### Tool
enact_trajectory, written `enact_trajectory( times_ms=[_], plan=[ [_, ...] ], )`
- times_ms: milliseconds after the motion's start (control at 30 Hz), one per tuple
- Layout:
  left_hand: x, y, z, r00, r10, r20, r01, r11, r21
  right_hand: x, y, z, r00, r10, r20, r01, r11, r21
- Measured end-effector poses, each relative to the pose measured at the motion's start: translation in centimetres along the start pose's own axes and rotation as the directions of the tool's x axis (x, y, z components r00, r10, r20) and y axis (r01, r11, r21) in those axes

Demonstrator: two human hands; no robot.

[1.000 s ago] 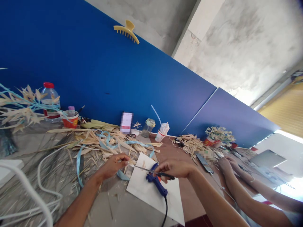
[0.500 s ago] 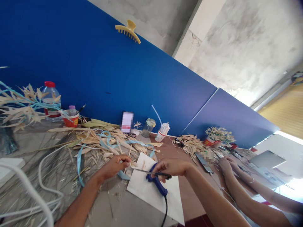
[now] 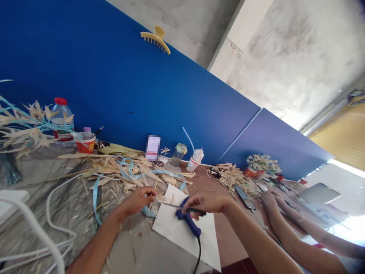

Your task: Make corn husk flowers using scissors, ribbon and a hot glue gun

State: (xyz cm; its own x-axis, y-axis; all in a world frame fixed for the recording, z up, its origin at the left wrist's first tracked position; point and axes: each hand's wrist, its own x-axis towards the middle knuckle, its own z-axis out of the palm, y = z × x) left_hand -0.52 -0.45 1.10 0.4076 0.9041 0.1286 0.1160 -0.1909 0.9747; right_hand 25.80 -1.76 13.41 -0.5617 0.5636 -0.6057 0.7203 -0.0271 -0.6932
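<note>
In the head view my left hand (image 3: 142,199) is closed in a pinch on a small pale piece of dried husk (image 3: 161,198). My right hand (image 3: 205,201) grips scissors (image 3: 196,210) by their dark handles, and the thin blades point left to the husk piece. Whether the blades touch it is too fine to tell. Beneath the right hand a blue glue gun (image 3: 191,225) lies on a white sheet (image 3: 168,225), its black cord running toward me. A light blue ribbon (image 3: 148,212) passes just below the left fingertips.
Dried husk strips (image 3: 114,167) are heaped behind my hands. White cables (image 3: 54,213) loop at the left. Along the blue partition (image 3: 114,76) stand a bottle (image 3: 61,121), a red cup (image 3: 85,145), a phone (image 3: 153,147) and a jar (image 3: 178,155). Another person's arms (image 3: 291,228) rest at the right.
Both my hands, the scissors and the husk piece stay almost in place. The view has shifted very slightly, and the other person's arms appear a little further left.
</note>
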Motion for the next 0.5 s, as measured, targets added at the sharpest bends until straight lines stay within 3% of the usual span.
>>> enact_trajectory(
  times_ms=[500],
  plan=[
    [-0.06, 0.17, 0.04, 1.0, 0.0, 0.019, -0.001, 1.0, 0.026, -0.21, -0.21, 0.18, 0.999, -0.046, -0.023, 0.046, 0.999, -0.008]
  ],
)
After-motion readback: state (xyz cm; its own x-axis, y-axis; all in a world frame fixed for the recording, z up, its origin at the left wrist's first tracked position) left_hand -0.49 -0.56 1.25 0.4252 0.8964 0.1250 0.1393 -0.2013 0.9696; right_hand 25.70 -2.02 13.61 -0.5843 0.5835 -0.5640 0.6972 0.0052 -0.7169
